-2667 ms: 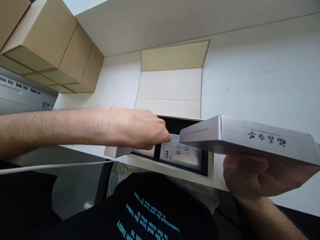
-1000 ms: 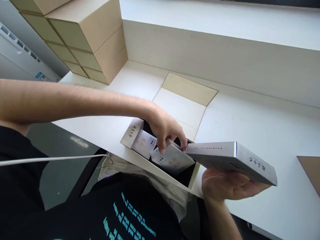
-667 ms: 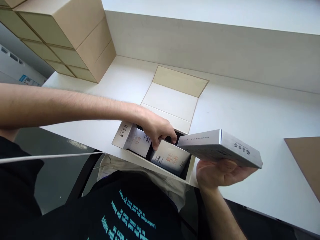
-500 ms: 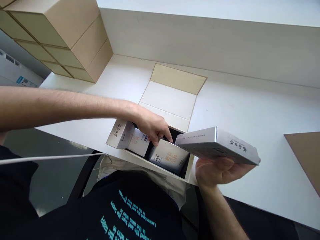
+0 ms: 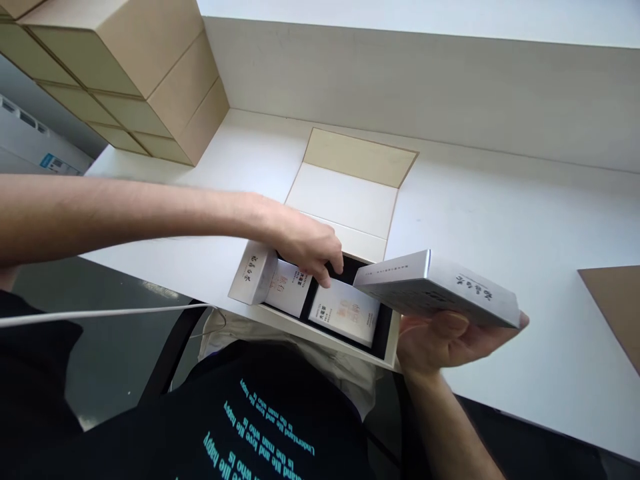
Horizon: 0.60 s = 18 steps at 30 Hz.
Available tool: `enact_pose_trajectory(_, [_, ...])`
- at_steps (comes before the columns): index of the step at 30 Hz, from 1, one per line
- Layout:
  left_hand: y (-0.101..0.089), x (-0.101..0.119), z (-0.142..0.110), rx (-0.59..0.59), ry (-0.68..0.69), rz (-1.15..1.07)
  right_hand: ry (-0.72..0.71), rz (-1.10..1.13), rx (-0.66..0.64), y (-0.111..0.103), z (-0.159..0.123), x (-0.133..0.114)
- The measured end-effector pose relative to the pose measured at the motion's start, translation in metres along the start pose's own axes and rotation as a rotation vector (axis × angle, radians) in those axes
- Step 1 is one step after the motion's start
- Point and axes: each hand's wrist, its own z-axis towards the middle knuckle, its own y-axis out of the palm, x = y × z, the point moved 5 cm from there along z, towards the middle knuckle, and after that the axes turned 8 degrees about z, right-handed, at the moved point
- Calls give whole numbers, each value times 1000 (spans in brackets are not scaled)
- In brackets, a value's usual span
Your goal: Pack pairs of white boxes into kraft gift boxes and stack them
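Note:
My left hand (image 5: pixel 313 247) reaches over an open gift box (image 5: pixel 393 340) with a black lining. Its thumb and index finger are apart, at the upper left edge of a small white carton (image 5: pixel 345 311) with orange and black print. That carton lies in the right part of the box. Left of it sits a second white carton (image 5: pixel 287 287), partly hidden by a pale printed carton (image 5: pixel 250 272) standing tilted at the box's left end. Above the box's right end, my right hand (image 5: pixel 445 340) grips a larger silver-grey printed carton (image 5: pixel 440 290) from below.
The gift box's lid (image 5: pixel 345 193) lies folded back on the white table (image 5: pixel 500 220). Several tan boxes (image 5: pixel 150 60) are stacked at the far left. A brown panel (image 5: pixel 615 300) lies at the right. A white cable (image 5: pixel 100 315) crosses at the lower left.
The small white carton has gone from tilted to lying flatter in the box. My left fingers have lifted slightly and shifted along its edge. My right hand still holds the silver-grey carton.

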Motion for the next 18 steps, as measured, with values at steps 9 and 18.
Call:
enact_pose_trajectory(9, [-14, -28, -82, 8, 49, -154, -459, -420, -827, 32, 11, -78])
enact_pose_trajectory(18, [18, -33, -109, 80, 71, -181, -299, -296, -870, 27, 0, -81])
